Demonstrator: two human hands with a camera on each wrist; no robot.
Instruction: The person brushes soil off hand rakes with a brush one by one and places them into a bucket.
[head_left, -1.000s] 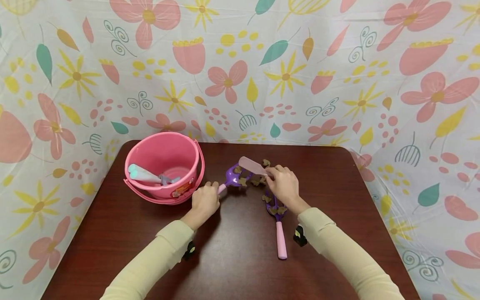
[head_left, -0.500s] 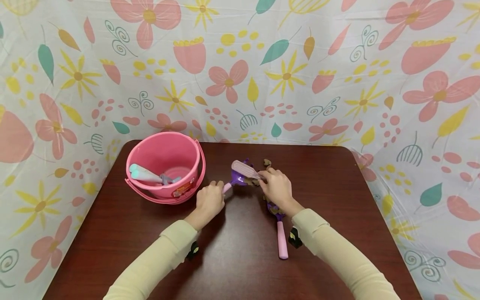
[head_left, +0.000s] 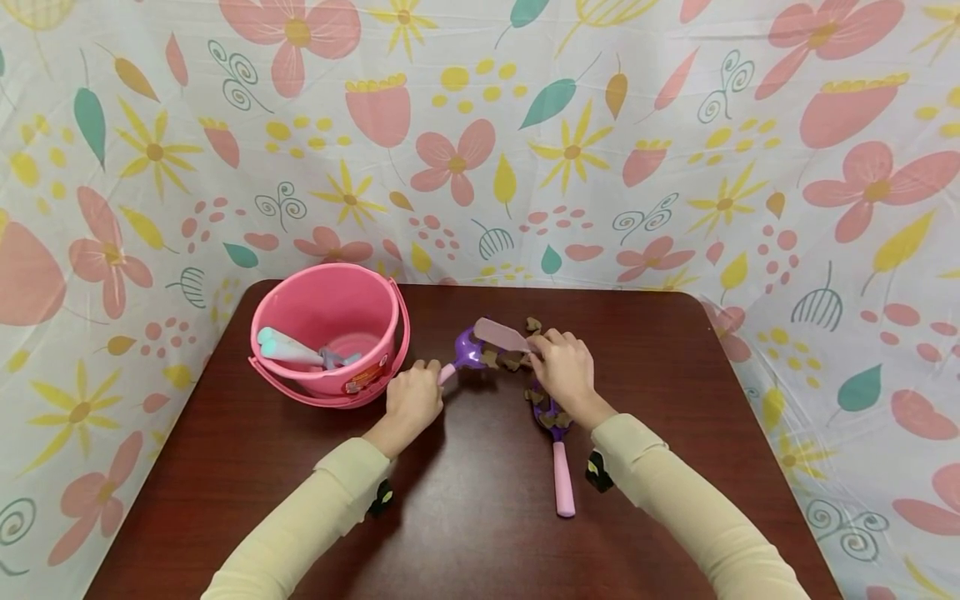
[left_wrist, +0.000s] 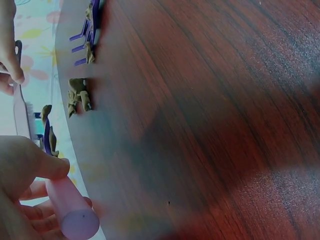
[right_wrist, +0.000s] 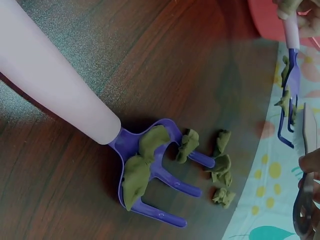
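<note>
1. surface [head_left: 480,517]: dark reddish-brown, wood grain, slightly glossy, far corners rounded.
2. backdrop: white printed cloth [head_left: 495,217], lightly creased, behind the surface and along both sides.
3. print: pink flowers [head_left: 454,164], yellow flowers [head_left: 572,153], teal leaves [head_left: 550,104], plus dots and thin swirls.
4. light: pale sheen on near middle of surface; speckled glare and broad, soft-edged shadow across the grain in left wrist view.

Pink bucket [head_left: 330,302] with turquoise-ended tools [head_left: 291,350] inside, dark table [head_left: 472,508], floral cloth [head_left: 480,100] behind.
</note>
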